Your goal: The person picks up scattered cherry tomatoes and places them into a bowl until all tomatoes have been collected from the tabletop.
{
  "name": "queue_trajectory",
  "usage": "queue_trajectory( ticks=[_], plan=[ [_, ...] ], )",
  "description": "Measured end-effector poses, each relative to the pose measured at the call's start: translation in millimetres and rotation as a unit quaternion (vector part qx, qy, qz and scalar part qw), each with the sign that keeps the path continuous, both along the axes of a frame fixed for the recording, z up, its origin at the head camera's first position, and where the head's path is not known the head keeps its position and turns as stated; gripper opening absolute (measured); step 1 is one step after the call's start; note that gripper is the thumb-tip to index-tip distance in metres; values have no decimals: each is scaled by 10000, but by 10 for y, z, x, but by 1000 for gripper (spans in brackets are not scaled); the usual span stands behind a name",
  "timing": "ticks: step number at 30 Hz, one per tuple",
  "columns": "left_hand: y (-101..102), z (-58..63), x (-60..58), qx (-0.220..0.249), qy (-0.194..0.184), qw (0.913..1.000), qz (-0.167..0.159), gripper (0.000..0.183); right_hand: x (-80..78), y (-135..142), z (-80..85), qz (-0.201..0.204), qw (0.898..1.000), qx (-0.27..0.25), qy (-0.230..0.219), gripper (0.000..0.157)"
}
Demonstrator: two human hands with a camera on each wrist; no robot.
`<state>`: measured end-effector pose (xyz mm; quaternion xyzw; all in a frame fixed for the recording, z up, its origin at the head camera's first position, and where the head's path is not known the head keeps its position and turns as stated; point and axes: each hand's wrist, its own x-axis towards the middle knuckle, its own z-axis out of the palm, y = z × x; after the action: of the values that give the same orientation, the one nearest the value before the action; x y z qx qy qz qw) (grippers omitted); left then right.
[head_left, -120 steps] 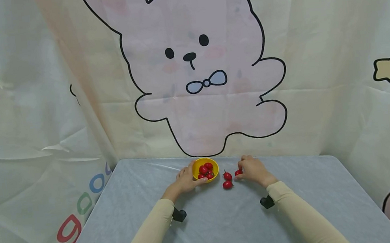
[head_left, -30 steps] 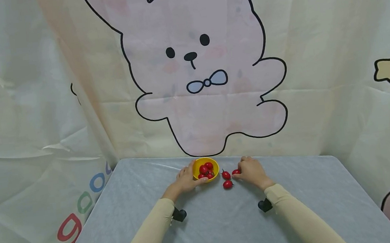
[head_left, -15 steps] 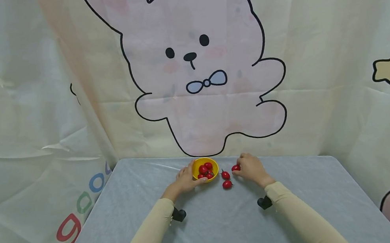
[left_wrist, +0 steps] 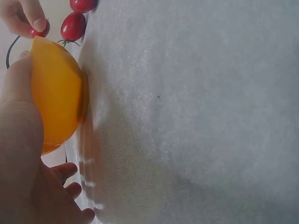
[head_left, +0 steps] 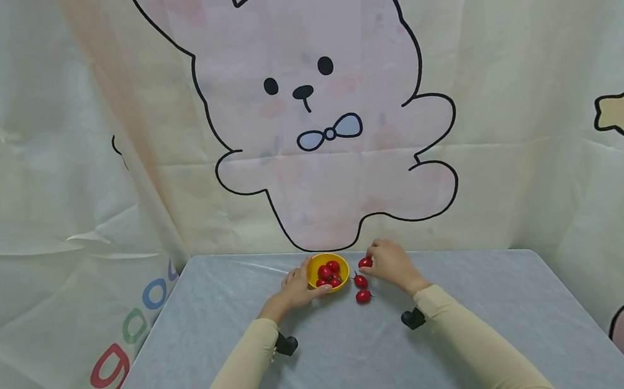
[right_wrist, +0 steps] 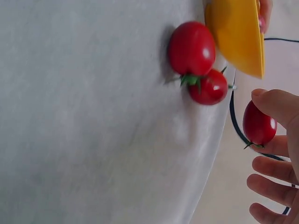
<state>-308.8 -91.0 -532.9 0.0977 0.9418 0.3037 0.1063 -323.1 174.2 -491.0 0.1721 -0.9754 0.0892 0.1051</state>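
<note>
My left hand point(head_left: 298, 288) grips the yellow bowl point(left_wrist: 58, 93) at its left side, the thumb along the near rim. Several red cherry tomatoes point(head_left: 324, 272) lie inside the bowl. Just right of it, my right hand point(head_left: 394, 265) pinches another cherry tomato point(right_wrist: 259, 122) between thumb and index finger, above the table; its green stem end shows in the right wrist view. The other fingers of that hand are spread apart. Two more tomatoes rest on the cloth beside the bowl, a farther tomato point(head_left: 360, 281) and a nearer tomato point(head_left: 363, 296), both with green stems.
A pale grey-blue cloth covers the table point(head_left: 341, 362), whose back edge runs close behind the bowl. Behind it hangs a cream curtain point(head_left: 516, 185) with a printed pink animal. Small black devices sit at both wrists.
My right hand has lifted the cherry tomato off the cloth and carried it left and away from me, closer to the bowl. My left hand stays on the bowl.
</note>
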Motion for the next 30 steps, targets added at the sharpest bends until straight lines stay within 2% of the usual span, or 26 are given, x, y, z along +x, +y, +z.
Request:
queue_trajectory(
  ticks=[23,30],
  plan=[
    [14,-17,-4,1,85,10000,-12,106,13,-392,87,393,9990,-215,-11,36],
    [1,-7,8,12,181,9998,-67,107,1,-497,97,616,9978,-229,-28,41]
  ],
)
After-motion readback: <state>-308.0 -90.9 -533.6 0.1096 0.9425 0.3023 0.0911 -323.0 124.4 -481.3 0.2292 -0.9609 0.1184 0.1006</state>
